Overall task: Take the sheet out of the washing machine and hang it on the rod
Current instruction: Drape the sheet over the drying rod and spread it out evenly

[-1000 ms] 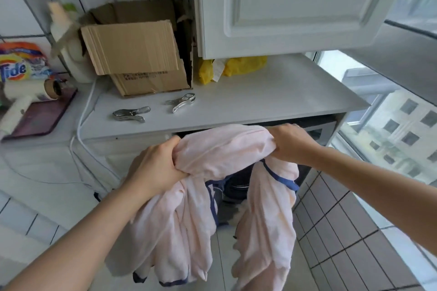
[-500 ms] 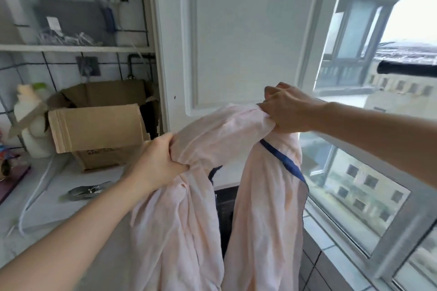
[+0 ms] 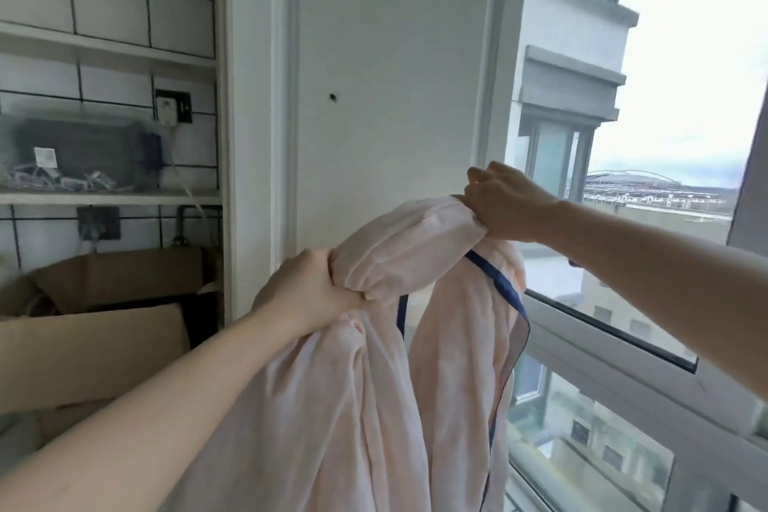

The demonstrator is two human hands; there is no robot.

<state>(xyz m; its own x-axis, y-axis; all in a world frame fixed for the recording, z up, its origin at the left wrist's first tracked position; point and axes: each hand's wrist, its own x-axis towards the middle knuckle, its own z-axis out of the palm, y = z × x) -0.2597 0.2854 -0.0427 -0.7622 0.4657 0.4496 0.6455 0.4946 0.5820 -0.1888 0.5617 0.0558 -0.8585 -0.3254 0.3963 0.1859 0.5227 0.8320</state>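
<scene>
Sheet (image 3: 399,366): lifted clear of washer since a second ago, bunched in my left hand (image 3: 307,291) and right hand (image 3: 503,204) grip, heading for the unseen rod.

Two bare forearms reach into view, one on each side of the white cupboard door (image 3: 395,96). No sleeve, watch, ring or glove shows on the left hand (image 3: 307,287) or right hand (image 3: 505,204).
</scene>
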